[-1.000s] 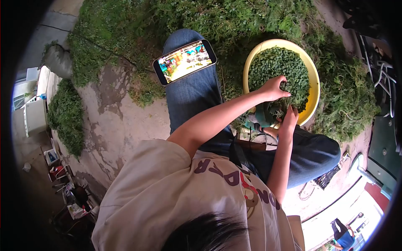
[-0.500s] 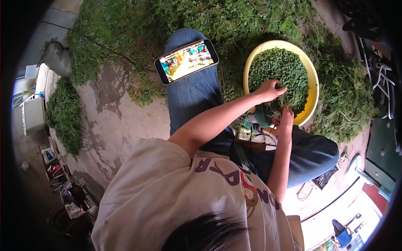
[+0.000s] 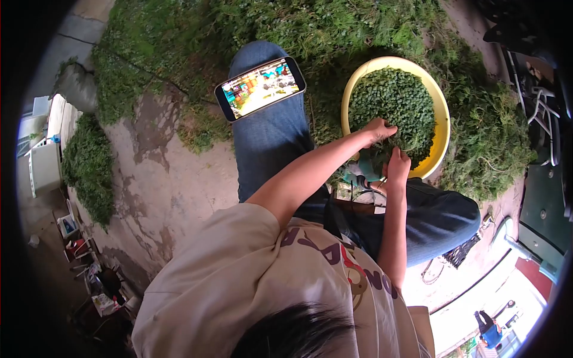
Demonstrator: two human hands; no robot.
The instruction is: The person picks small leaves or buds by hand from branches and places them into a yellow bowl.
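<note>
My left hand (image 3: pixel 378 130) is over the near-left part of a yellow basin (image 3: pixel 443 122), its fingers closed in a pinch on a thin green sprig (image 3: pixel 388 145). Just below it, my right hand (image 3: pixel 397 164) is at the basin's near edge, fingers closed on the same greenery. Fingers hide part of the sprig. Small round green cones or berries (image 3: pixel 397 98) fill most of the basin. A phone (image 3: pixel 261 89) with a bright picture on its screen lies across my left knee, away from both hands.
Heaps of cut evergreen branches (image 3: pixel 334 27) lie beyond and around the basin. A smaller green pile (image 3: pixel 88 167) is on the concrete at left. Metal chair frames (image 3: pixel 542 113) stand at far right. A distant person in blue (image 3: pixel 490 335) is at lower right.
My left hand has dropped slightly toward the basin's near side, and the hands are a little closer together. The whole view has shifted slightly left.
</note>
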